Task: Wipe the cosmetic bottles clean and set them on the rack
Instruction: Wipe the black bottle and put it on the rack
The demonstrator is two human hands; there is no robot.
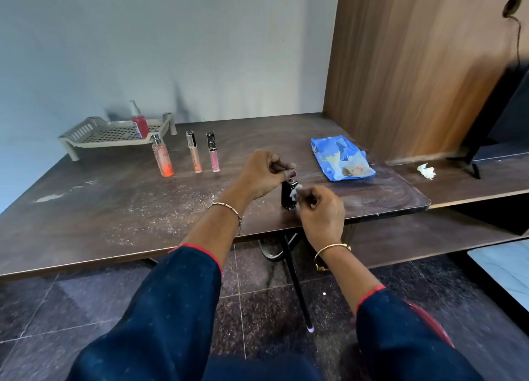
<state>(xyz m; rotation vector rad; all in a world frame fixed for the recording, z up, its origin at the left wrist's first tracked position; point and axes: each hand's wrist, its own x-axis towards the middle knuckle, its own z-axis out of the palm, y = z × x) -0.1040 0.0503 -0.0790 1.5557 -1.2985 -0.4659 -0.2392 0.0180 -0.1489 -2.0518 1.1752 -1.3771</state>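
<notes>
Our left hand (pixel 263 174) has its fingers curled round the top of the black bottle (pixel 288 198), which stands upright on the table (pixel 114 208) near its front right corner. Our right hand (pixel 320 211) pinches a small white wipe (pixel 296 188) between thumb and fingertips, held against the bottle's upper side. Well to the left, three more bottles stand in a row: an orange spray (pixel 163 158), a peach tube (pixel 195 155) and a pink tube (pixel 213 155). Behind them sits the rack (pixel 86 131), with a red bottle (pixel 140 124) standing on its perforated deck. A blue wipe pack (pixel 340 158) lies beyond our hands, and a crumpled tissue (pixel 426 171) rests on the shelf (pixel 472 186) to the right.
</notes>
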